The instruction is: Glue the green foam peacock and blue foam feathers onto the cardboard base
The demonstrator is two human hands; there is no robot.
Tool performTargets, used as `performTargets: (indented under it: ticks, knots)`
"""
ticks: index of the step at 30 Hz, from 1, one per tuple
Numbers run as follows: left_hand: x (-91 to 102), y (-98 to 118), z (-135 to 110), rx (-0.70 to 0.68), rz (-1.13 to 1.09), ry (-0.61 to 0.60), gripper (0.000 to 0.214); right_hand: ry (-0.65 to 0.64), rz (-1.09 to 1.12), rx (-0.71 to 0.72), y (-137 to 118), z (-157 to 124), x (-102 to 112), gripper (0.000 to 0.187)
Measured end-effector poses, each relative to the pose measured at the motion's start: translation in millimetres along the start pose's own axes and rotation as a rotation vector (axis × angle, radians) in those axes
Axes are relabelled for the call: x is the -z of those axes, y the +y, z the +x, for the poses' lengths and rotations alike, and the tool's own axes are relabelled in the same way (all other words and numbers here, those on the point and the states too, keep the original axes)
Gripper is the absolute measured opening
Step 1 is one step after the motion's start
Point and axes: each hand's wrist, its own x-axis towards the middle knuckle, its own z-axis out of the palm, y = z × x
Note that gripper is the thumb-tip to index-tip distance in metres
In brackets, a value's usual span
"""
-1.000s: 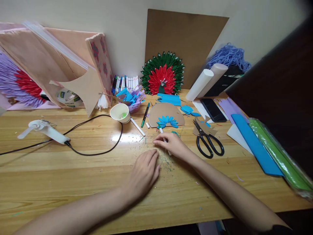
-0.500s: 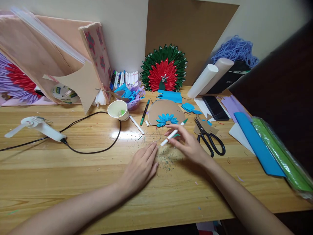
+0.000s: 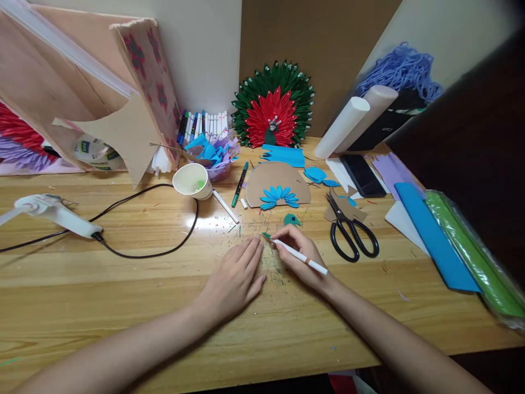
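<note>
My right hand (image 3: pixel 302 256) is closed around a slim white pen (image 3: pixel 305 259) with an orange band near its back end. The pen points left, its tip close to a small dark green bit (image 3: pixel 266 235) by my left fingertips. Whether the bit is loose or part of the tip, I cannot tell. My left hand (image 3: pixel 235 273) lies flat on the table, fingers stretched together and thumb apart. Just beyond my right hand lies a green bird-head cutout (image 3: pixel 292 220) with a dark eye. Behind it rests a rounded cardboard piece (image 3: pixel 274 178) bearing blue paper petals (image 3: pixel 279 197).
Black-handled scissors (image 3: pixel 353 232) lie right of my hand. To the left are a paper cup (image 3: pixel 192 181), a white glue gun (image 3: pixel 61 213) and its black cord (image 3: pixel 153 255). A phone (image 3: pixel 363 176) and a red-and-green paper peacock (image 3: pixel 273 104) stand farther back. Green scraps dot the wooden table (image 3: pixel 184 350).
The pen has turned in my right hand: its tip pointed away to the right and now points left beside my left fingertips. The green bird head has come into clear view. The camera has shifted slightly.
</note>
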Motion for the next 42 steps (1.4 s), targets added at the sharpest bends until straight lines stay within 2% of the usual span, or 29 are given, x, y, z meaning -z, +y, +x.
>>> performTargets:
  ticks: [6, 10, 15, 18, 31, 42]
  knots:
    - [0.7, -0.1, 1.4, -0.005, 0.016, -0.012, 0.054, 0.004, -0.133, 0.015, 1.0, -1.1, -0.4, 0.005]
    - [1.0, 0.1, 2.2, -0.008, 0.024, -0.015, 0.054, 0.060, -0.216, 0.031, 1.8, -2.1, -0.8, 0.006]
    - [1.5, 0.3, 2.8, -0.012, 0.021, -0.018, 0.055, 0.038, -0.257, 0.114, 2.1, -2.2, -1.1, 0.009]
    - [1.5, 0.9, 3.2, -0.015, 0.030, -0.022, 0.055, 0.078, -0.295, 0.121, 2.1, -2.4, -1.6, 0.008]
    - [1.9, -0.4, 4.2, -0.031, 0.044, -0.023, 0.057, 0.074, -0.325, 0.178, 2.1, -1.0, -1.8, 0.012]
    - [2.4, 0.3, 3.7, -0.022, 0.049, -0.024, 0.056, 0.134, -0.302, 0.172, 3.3, -3.6, -0.9, 0.011]
